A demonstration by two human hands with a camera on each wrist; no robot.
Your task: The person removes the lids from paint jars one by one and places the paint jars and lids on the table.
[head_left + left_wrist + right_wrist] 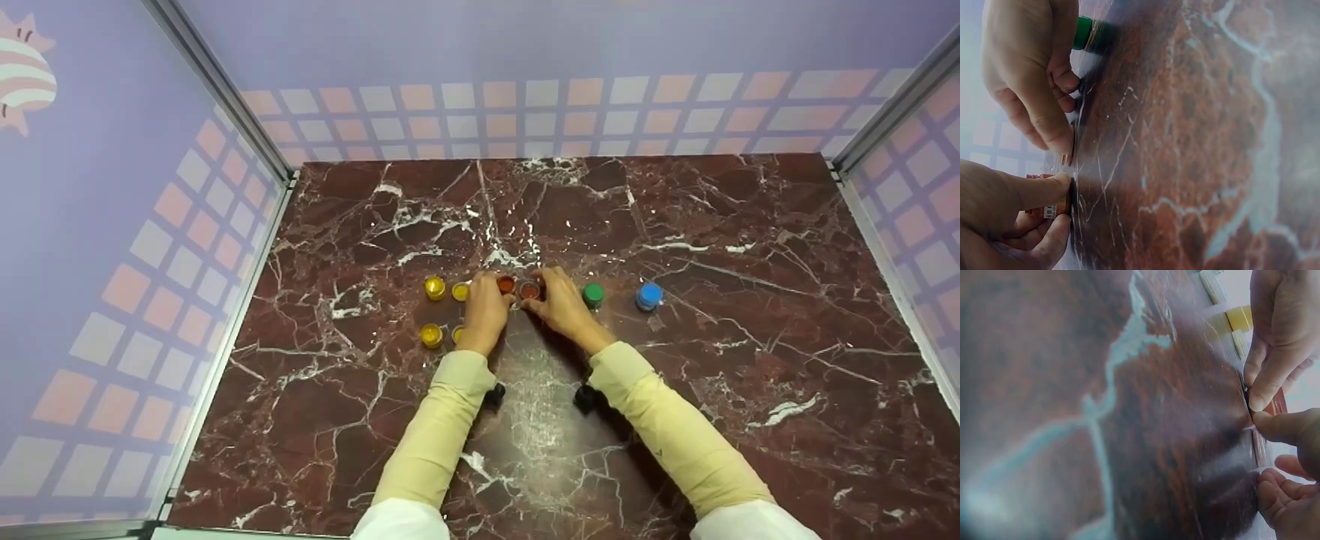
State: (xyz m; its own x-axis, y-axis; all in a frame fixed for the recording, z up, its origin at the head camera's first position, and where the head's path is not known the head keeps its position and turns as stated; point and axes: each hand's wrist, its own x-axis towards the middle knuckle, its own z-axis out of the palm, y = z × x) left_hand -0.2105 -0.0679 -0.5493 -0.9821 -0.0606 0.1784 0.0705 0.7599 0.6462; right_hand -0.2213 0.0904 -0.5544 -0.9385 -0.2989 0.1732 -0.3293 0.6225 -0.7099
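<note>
Marble surface [675, 420] carries two red-capped jars side by side, left hand [486, 313] pinching the left jar [506, 284], right hand [561, 304] pinching the right jar [530, 289].

So by my hands I count four yellow jars [434, 288], two red ones [506, 284], one green [593, 294], one blue [649, 295].

The head view is evenly lit and sharp, with soft shadows under the forearms on the counter [675, 247]. Both wrist views are hazy, washed out and blurred across the marble close to the lens.
</note>
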